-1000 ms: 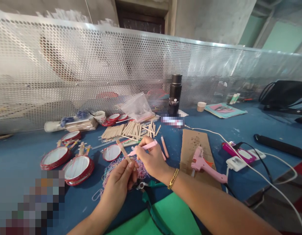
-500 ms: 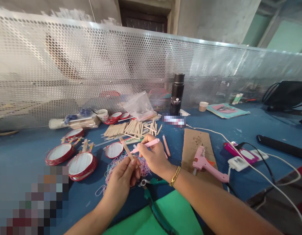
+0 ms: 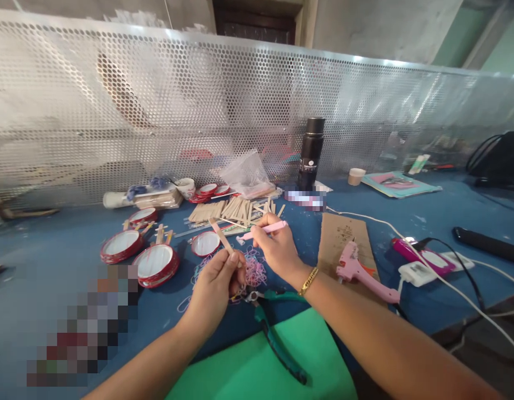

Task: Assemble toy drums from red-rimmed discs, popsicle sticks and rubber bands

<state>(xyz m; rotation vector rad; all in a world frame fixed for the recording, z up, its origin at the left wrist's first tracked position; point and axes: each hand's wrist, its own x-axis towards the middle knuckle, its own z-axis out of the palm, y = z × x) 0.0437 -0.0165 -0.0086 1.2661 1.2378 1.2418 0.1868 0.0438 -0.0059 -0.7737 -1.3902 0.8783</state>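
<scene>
My left hand [image 3: 217,286] pinches a wooden ice-cream stick [image 3: 220,236] that points up and away from me. My right hand [image 3: 277,250] grips a pink pen-like tool [image 3: 263,231], its tip aimed left toward the stick. Both hands hover over a heap of pink and pale rubber bands [image 3: 252,272] on the blue table [image 3: 52,266]. Green-handled pliers [image 3: 277,341] lie just below my hands, partly on a green sheet [image 3: 257,369].
A pile of wooden sticks [image 3: 231,210], several red-rimmed round lids [image 3: 155,264], a plastic bag [image 3: 244,173] and a black bottle [image 3: 310,153] stand behind. A pink glue gun [image 3: 360,272] lies on cardboard [image 3: 344,233] at right, with a power strip [image 3: 427,266] and cables. A perforated metal screen [image 3: 156,111] closes the back.
My view has shifted so everything sits further right and higher. Both hands keep their hold; the pen tip stays close to the stick.
</scene>
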